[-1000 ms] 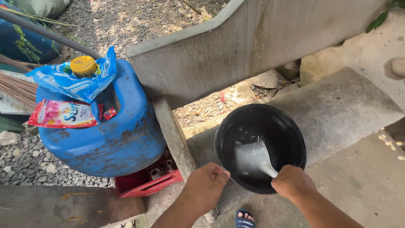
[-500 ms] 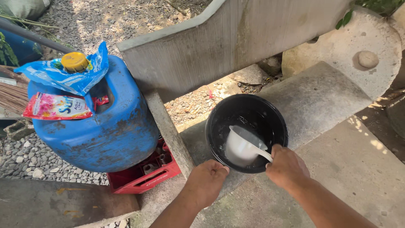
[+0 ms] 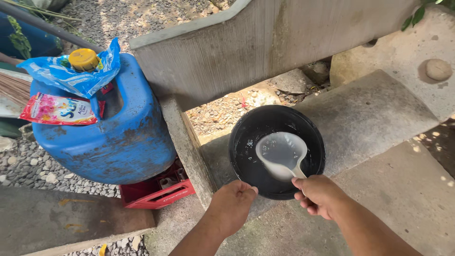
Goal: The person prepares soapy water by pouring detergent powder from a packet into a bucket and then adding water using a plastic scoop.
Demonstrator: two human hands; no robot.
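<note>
Round black plastic basin (image 3: 246, 147) sits on a grey concrete ledge (image 3: 369, 114), just beside a concrete post. Inside it is a white plastic dipper (image 3: 281, 151) with its open cup facing up. The right hand (image 3: 316, 195) has its fingers (image 3: 303, 199) curled closed around the dipper's handle at the basin's near rim. The left hand (image 3: 231, 207) rests at the same rim, fingers bent shut; whether they pinch the rim cannot be told. To the left stands a large blue plastic jug (image 3: 118, 137) with a yellow cap (image 3: 83, 59), two soap sachets lying on it, above a red crate (image 3: 156, 192).
</note>
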